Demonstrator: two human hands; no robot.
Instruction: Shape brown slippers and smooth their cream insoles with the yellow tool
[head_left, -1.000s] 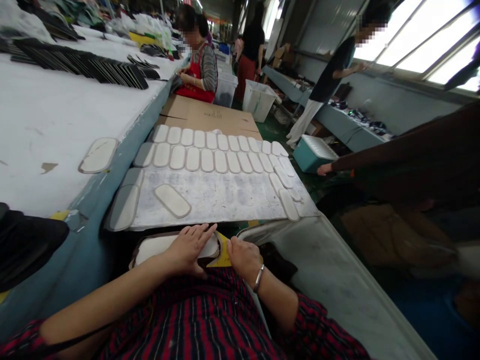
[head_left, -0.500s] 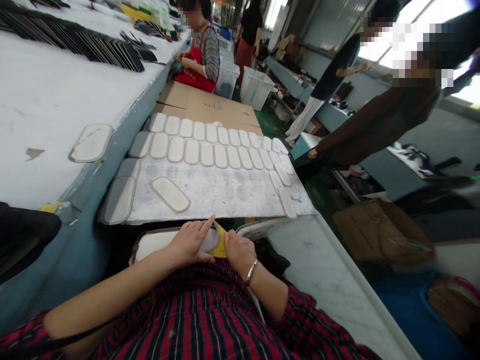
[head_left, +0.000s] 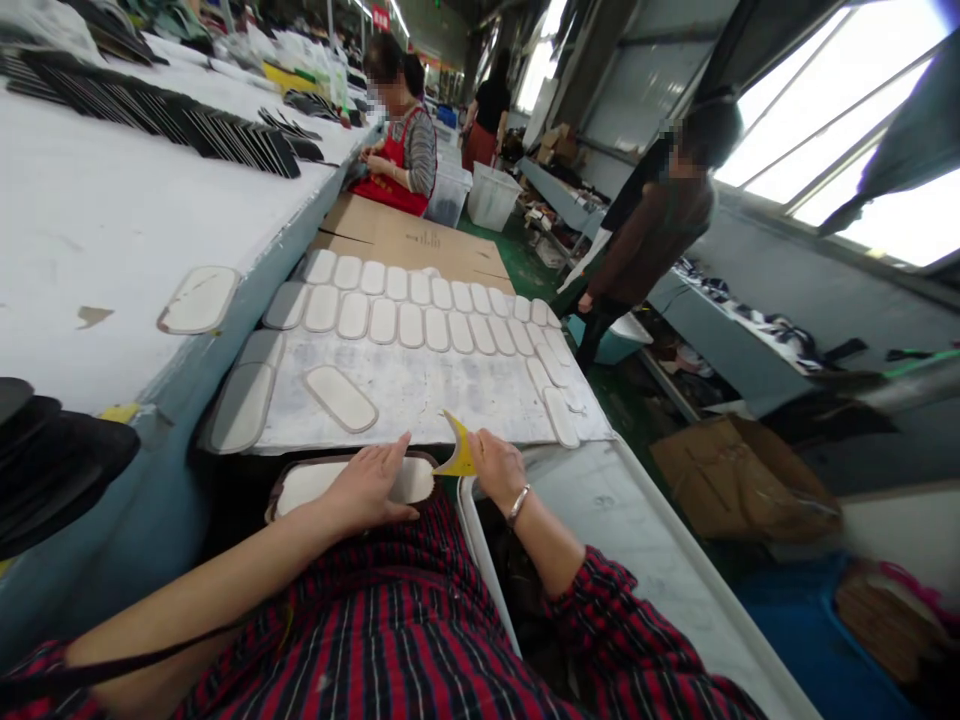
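Yellow tool (head_left: 463,456) higher, seemingly part-hidden in right hand (head_left: 498,466).

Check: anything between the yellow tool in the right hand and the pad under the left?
Nothing visible between the yellow tool in the right hand and the pad's right end. Farther along, the left hand covers its middle.

Lit from upper right by windows (head_left: 825,125), blown out to white, tinged violet in top corner. Dim indoors, near black beneath middle desk (head_left: 420,390). Shadowed grey over pads (head_left: 241,408) at middle desk's left edge. Stretched, tilted toward frame edges. Soft in background, pixelated in two small patches.
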